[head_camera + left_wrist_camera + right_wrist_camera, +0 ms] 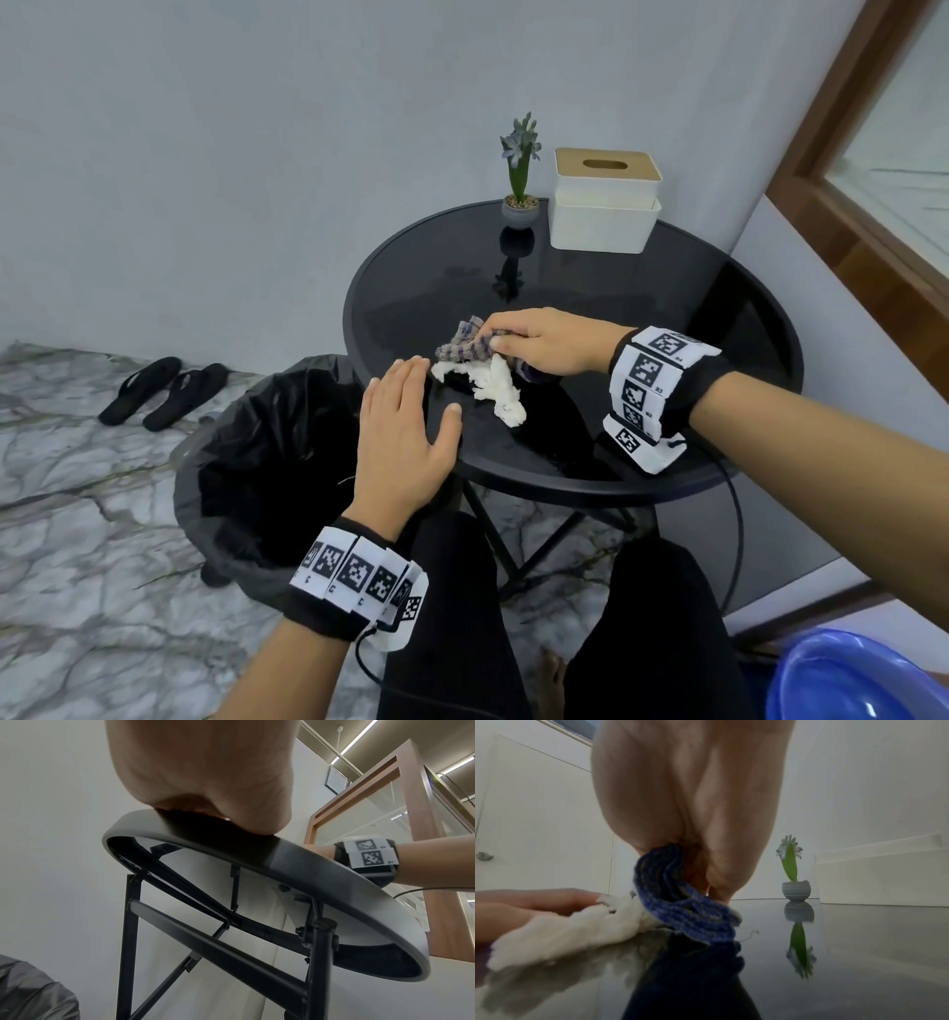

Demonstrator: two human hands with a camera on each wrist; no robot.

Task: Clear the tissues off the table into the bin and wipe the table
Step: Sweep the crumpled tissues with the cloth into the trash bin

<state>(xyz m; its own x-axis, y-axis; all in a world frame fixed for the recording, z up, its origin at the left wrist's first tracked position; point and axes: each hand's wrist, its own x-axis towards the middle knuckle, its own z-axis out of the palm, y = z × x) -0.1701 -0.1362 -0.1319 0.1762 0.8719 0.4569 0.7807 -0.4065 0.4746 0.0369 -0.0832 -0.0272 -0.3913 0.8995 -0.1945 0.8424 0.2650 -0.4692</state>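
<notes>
A crumpled white tissue [495, 388] [564, 929] lies near the left front of the round black glass table [667, 318]. My right hand [539, 342] grips a blue-grey checked cloth [470, 344] [687, 910] that touches the tissue from behind. My left hand [405, 416] lies flat with straight fingers on the table's left rim, its fingertips at the tissue's left end. In the left wrist view the palm [205, 780] presses on the table edge [282, 858]. A bin [267, 462] lined with a black bag stands on the floor just left of the table, below my left hand.
A white tissue box [606, 205] with a wooden lid and a small potted flower [521, 205] stand at the table's back. Black slippers [164, 393] lie on the marble floor at left. A blue basin [862, 678] sits at lower right. My legs are under the table's front.
</notes>
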